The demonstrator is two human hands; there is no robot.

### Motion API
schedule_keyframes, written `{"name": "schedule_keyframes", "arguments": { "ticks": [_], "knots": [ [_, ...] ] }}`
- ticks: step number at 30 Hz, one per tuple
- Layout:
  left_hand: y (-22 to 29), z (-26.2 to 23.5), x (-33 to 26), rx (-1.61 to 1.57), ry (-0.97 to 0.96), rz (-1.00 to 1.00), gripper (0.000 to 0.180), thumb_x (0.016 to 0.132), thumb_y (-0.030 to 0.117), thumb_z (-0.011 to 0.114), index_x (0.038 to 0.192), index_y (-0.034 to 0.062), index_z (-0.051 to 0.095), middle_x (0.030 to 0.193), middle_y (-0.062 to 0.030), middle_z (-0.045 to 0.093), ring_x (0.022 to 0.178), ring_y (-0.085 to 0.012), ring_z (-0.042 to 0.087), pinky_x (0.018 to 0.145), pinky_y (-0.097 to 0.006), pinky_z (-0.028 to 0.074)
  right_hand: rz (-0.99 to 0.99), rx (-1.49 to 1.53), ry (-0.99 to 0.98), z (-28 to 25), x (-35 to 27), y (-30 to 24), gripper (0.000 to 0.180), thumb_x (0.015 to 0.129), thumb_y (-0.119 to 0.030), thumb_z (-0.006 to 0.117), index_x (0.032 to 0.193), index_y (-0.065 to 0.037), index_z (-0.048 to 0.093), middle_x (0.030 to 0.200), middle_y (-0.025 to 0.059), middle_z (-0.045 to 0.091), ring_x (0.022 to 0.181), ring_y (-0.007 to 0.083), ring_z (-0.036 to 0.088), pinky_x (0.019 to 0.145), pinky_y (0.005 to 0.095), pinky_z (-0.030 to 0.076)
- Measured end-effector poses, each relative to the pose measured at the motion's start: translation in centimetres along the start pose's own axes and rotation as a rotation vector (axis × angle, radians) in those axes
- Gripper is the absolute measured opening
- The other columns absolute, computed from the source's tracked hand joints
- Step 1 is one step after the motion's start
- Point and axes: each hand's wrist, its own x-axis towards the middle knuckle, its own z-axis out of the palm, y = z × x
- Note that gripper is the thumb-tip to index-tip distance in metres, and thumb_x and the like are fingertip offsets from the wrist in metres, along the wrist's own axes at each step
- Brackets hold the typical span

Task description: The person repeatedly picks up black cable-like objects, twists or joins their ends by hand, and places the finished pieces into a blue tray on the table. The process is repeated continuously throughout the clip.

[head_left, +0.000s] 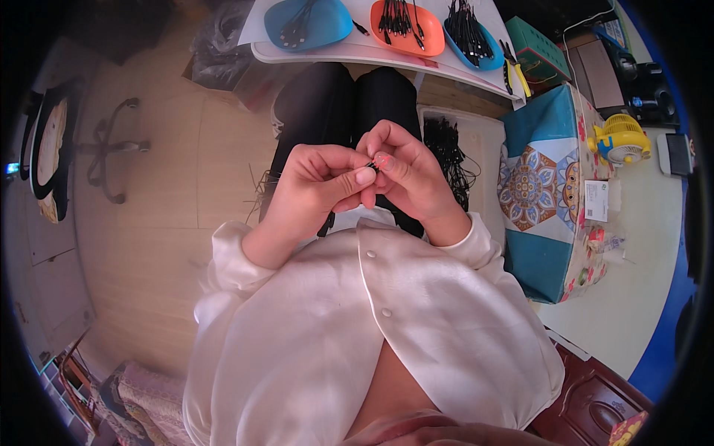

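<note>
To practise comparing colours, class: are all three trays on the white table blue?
No: the middle tray is orange, while the left tray and the right tray are blue.

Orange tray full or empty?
Neither, partly filled: black cables lie in the orange tray, with bare orange showing beside them.

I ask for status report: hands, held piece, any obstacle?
Left hand, right hand: together, pinching. Small dark piece between them, details unclear. Nothing visibly blocking.

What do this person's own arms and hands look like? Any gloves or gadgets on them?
The left hand and right hand are bare: no gloves or wristbands show. The arms wear loose, slightly shiny white sleeves, wrinkled, ending short of the hands.
</note>
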Motion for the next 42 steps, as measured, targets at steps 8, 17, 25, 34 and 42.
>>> {"name": "schedule_keyframes", "arguments": {
  "ticks": [8,17,25,34,42],
  "knots": [
    [0.0,-0.3,0.1,0.213,0.085,0.013,0.015,0.091,0.010,0.064,0.089,-0.0041,0.069,0.065,-0.0030,0.061,0.054,-0.0019,0.046,0.046,-0.017,0.033,-0.395,-0.973,0.045,0.5,0.0,-4.1,0.031,0.100,-0.031,0.049,0.090,-0.003,0.052,0.074,0.0001,0.049,0.061,0.0067,0.045,0.052,0.0214,0.034],
    [0.4,-1.1,0.1,0.168,0.065,-0.047,0.013,0.090,0.005,0.063,0.085,-0.0057,0.068,0.062,-0.0050,0.060,0.050,-0.0029,0.044,0.044,-0.019,0.029,-0.544,-1.431,0.150,0.4,0.1,-4.9,0.018,0.091,-0.012,0.058,0.077,-0.002,0.053,0.064,0.0047,0.047,0.054,0.0133,0.045,0.050,0.0263,0.036],
    [1.0,-2.3,0.5,-0.027,-0.030,-0.248,0.012,0.087,0.001,0.062,0.083,-0.0082,0.067,0.061,-0.0089,0.058,0.046,-0.0061,0.042,0.039,-0.020,0.023,-0.655,-1.660,-0.180,-0.3,-0.1,-6.7,0.040,0.070,-0.016,0.076,0.107,-0.004,0.067,0.096,0.0086,0.062,0.082,0.0262,0.060,0.069,0.0331,0.050],
    [1.3,-2.4,0.6,0.004,-0.077,-0.329,0.012,0.087,0.000,0.062,0.085,-0.0101,0.067,0.064,-0.0114,0.060,0.046,-0.0068,0.044,0.040,-0.020,0.024,-0.859,-1.587,-0.342,0.4,0.6,-6.1,0.028,0.065,-0.009,0.080,0.089,-0.002,0.067,0.082,0.0072,0.063,0.072,0.0238,0.060,0.060,0.0324,0.049],
    [1.5,-1.6,0.1,0.118,-0.076,-0.257,0.011,0.088,0.001,0.063,0.085,-0.0076,0.068,0.063,-0.0093,0.061,0.049,-0.0053,0.047,0.041,-0.018,0.027,-0.797,-1.497,-0.287,0.7,0.3,-5.6,0.025,0.066,0.000,0.078,0.086,0.000,0.064,0.081,0.0096,0.060,0.068,0.0244,0.058,0.058,0.0327,0.048]
  ]
}}
